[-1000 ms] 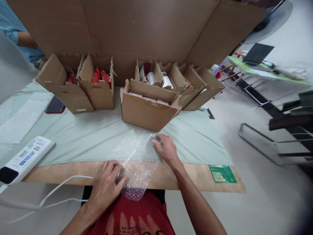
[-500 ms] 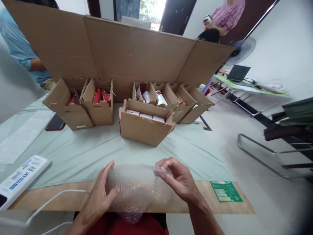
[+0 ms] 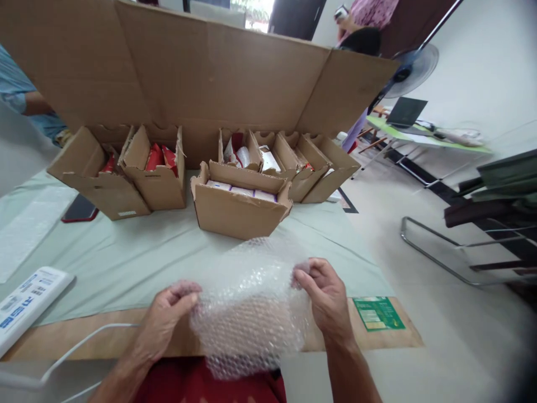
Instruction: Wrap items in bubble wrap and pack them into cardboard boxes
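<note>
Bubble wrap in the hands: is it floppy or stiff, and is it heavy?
Probably floppy: the bubble wrap curves instead of lying flat. It's likely light, being a thin, see-through sheet that the left hand and right hand pinch at its edges.

Holds bubble wrap (image 3: 255, 324) by its two sides, pinched in left hand (image 3: 163, 316) and right hand (image 3: 327, 291), across the near edge of the tabletop (image 3: 104, 344). Shows an open carton (image 3: 237, 210) just beyond, more open cartons (image 3: 163, 187) toward the far edge before a tall cardboard panel (image 3: 218, 84). Has a green card (image 3: 378, 313) at the near right corner, a white device (image 3: 31, 305) toward the near left.
</note>
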Demonstrator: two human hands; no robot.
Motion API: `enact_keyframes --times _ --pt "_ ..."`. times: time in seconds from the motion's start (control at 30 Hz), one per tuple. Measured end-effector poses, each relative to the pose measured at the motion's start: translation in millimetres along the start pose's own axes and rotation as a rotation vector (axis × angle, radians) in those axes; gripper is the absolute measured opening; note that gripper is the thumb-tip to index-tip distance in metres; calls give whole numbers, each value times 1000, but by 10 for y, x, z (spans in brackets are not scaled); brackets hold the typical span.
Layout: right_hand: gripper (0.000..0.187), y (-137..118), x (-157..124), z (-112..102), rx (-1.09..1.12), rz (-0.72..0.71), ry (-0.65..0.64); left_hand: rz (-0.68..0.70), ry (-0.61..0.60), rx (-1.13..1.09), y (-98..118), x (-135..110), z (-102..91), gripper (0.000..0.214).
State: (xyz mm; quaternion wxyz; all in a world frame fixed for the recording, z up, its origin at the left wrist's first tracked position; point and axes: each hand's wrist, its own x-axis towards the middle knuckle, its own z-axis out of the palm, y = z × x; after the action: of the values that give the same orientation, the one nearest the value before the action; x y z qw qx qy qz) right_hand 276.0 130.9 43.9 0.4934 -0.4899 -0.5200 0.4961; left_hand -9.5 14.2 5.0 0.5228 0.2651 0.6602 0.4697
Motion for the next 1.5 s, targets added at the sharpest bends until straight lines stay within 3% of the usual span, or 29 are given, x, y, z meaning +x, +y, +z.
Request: enact_keyframes --times 0.17,0.27,0.33,0.4,0.5,0.57,0.63,0.7,0.8,0.9,1.0,1.13,1.23,1.37,1.43,1.5 --pt "45 552 99 78 -499 -13 -60 301 266 570 70 418 -89 39" --pt "57 732 88 -14 -855 -156 -10 422 377 795 49 497 -117 56" --pt "60 729 72 -76 -982 -285 52 603 444 928 18 435 -58 64" --pt "61 664 50 -50 -1043 -403 34 777 423 1060 -37 337 71 64" --pt "61 589 -4 190 -1086 -517 -251 931 178 1226 -184 243 307 60" --pt "58 607 -48 359 -1114 -556 -504 944 18 1311 -310 242 392 57" --pt "53 669 -81 395 -1159 -563 -639 890 -35 1372 -420 263 372 55" --pt "50 741 -86 257 -1221 -529 -601 811 -13 1408 -479 275 268 54" --pt "46 808 -18 -100 -1280 -431 -382 684 109 1402 -434 289 81 56" --pt "40 817 153 -272 -1247 -392 -173 607 302 1351 -260 380 0 57" --pt "37 803 385 -131 -1207 -358 -59 593 400 1339 -74 537 68 56" --pt "18 752 518 82 -1070 -257 -89 612 394 1354 9 639 214 27" --pt "11 644 402 -23 -812 -203 -157 645 359 1235 11 582 206 17" --pt "12 257 259 -262 -495 -50 -268 629 275 920 284 421 106 14" --pt "12 -48 237 -311 -367 -90 -239 642 276 758 550 301 80 15" --pt "13 -365 200 -332 -249 -233 -169 700 311 627 795 128 52 14"
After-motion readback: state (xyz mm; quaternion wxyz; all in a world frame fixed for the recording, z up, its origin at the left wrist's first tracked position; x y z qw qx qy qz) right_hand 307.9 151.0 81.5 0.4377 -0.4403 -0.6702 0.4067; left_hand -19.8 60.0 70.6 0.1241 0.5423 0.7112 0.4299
